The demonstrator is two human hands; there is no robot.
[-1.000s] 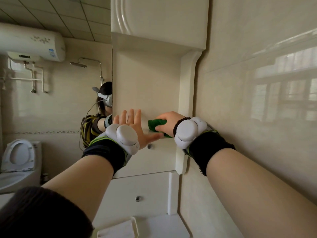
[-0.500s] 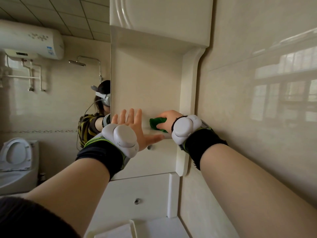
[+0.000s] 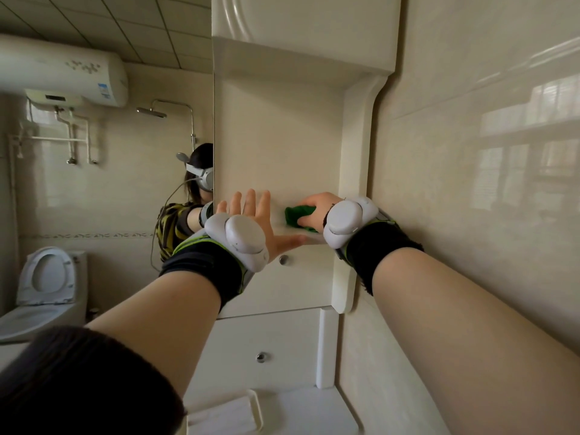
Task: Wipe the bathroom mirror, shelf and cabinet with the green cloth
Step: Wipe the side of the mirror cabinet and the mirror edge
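Green cloth [image 3: 296, 216] sits mid-frame on the cabinet shelf [image 3: 314, 240], bunched under the right hand [image 3: 317, 205], whose grip curls round it. Left hand [image 3: 259, 219], just beside it by the mirror [image 3: 110, 183] edge, has its grip spread, fingers straight.

two hands [image 3: 262, 219] [image 3: 315, 204]; one green cloth [image 3: 297, 215]; two knobs [image 3: 284, 259] [image 3: 261, 357]; one mirror [image 3: 110, 189].

Soft daylight here, even and a little dim, creamy in tone. Pale window glare sits on the glossy wall tiles [image 3: 518, 158] at right. A gentle shadow gathers in the recess under the upper cabinet [image 3: 301, 29]. Straight lines bow toward the frame's edges, a wide-angle stretch. The centre is sharp; the dark sleeve [image 3: 81, 384] at bottom left goes soft and murky.
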